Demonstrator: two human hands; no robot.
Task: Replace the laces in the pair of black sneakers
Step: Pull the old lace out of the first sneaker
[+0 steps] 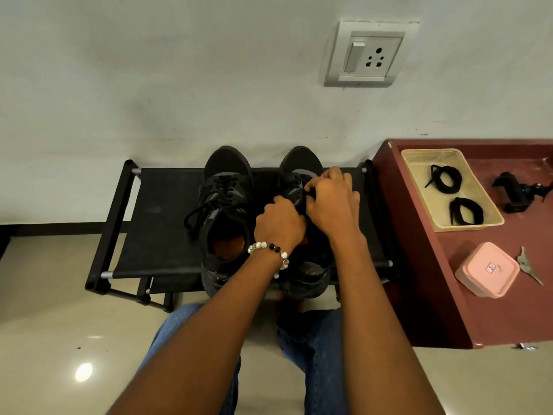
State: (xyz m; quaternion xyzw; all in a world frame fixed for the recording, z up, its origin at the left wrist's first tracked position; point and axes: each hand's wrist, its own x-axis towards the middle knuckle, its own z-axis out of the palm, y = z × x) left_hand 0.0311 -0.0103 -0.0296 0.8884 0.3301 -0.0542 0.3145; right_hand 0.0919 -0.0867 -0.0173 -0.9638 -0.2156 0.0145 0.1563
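Observation:
Two black sneakers stand side by side on a black fabric rack (161, 223), toes toward the wall. The left sneaker (226, 205) is laced, its lace ends loose to the left. Both hands are over the right sneaker (300, 166). My left hand (279, 223), with a bead bracelet at the wrist, is closed at the tongue. Above it, my right hand (330, 202) pinches a black lace (309, 193) between its fingertips. Two coiled black laces (446, 178) (466, 214) lie in a clear tray (419, 181) on the right.
A maroon table (484, 313) at the right holds the tray, a pink lidded box (487, 269), a small grey tool (528, 265) and a black device (516, 191). A wall socket (369, 53) is above. My jeans-covered knees (308, 339) are below the rack.

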